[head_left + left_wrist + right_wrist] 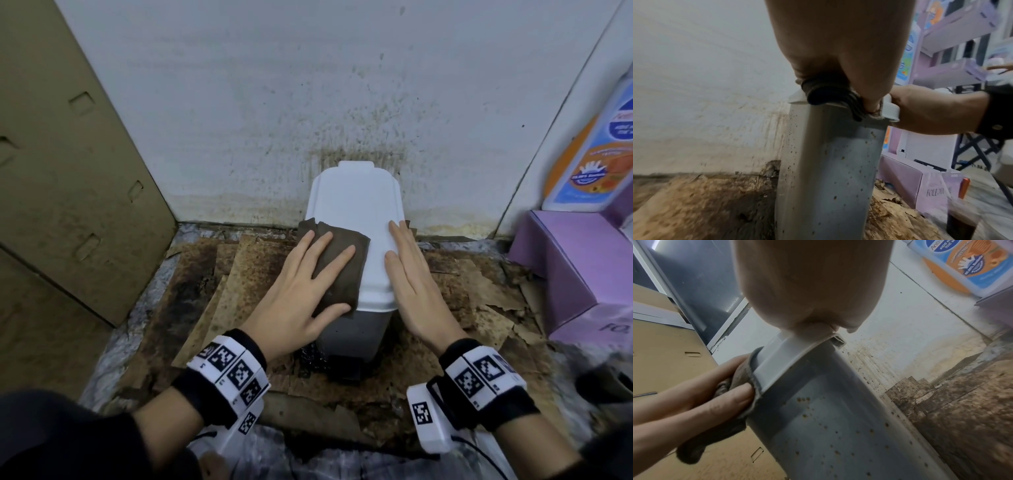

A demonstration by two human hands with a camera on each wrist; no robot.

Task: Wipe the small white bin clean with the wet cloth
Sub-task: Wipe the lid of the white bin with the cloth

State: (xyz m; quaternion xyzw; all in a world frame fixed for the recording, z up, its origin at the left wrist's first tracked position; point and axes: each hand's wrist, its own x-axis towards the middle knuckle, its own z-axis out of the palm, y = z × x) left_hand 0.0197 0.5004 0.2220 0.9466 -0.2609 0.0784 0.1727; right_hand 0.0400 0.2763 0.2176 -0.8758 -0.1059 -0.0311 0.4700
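A small white bin (356,212) with a shut lid stands against the stained wall; its grey sides (830,170) (828,426) are dotted with brown specks. A dark brown wet cloth (337,263) lies over the lid's left half and hangs over the left edge. My left hand (308,284) lies flat on the cloth, fingers straight and spread, and presses it to the lid. My right hand (411,274) rests flat along the lid's right edge, fingers straight. In the left wrist view the cloth (830,95) is bunched at the lid's rim.
Torn, stained cardboard (239,274) covers the floor around the bin. A cardboard box (68,171) stands at the left. A purple box (582,267) with a soap bottle (589,150) on it is at the right. A cup of dark drink (962,220) stands on the floor.
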